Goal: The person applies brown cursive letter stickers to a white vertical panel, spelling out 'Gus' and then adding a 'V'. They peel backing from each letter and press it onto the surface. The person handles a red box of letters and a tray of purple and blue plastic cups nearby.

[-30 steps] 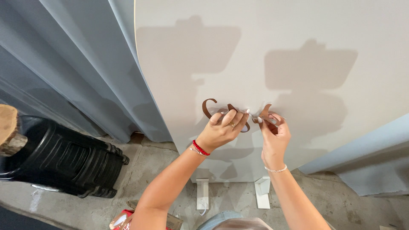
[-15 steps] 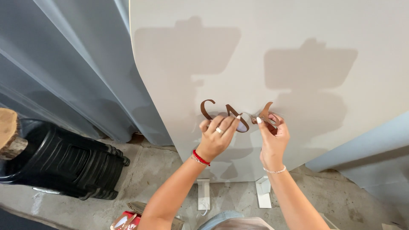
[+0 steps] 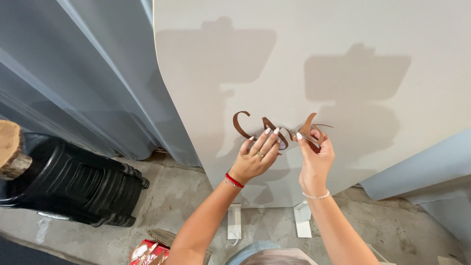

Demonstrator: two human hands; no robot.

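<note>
Board: a tall, smooth, off-white panel (image 3: 314,59) with a rounded upper left corner, standing upright on the floor; two blocky shadows fall across its matte face.
Lettering: a thin, flat, copper-brown cutout of looping script (image 3: 274,128), lying against the board's lower middle; the curled left end sits free on the board, and the right end disappears under fingers.
Left hand: the left hand (image 3: 256,158) is open, its fingers stretched flat and pressing the middle of the lettering onto the board; a ring on one finger, a red cord bracelet at the wrist.
Right hand: the right hand (image 3: 315,158) is closed in a pinch on the right end of the lettering, fingertips curled around the thin strip; a fine beaded bracelet at the wrist.
Curtain: soft grey fabric (image 3: 83,83) hanging in long folds to the left of the board.
Stools: a stack of ribbed black plastic (image 3: 78,186) on the floor, left of the board and below the curtain.
Wood: a rough-barked log slice (image 3: 11,149) at the far left, beside the stools.
Feet: two small white brackets (image 3: 234,221) at the base of the board.
Floor: bare, mottled grey concrete (image 3: 171,206) beneath the board.
</note>
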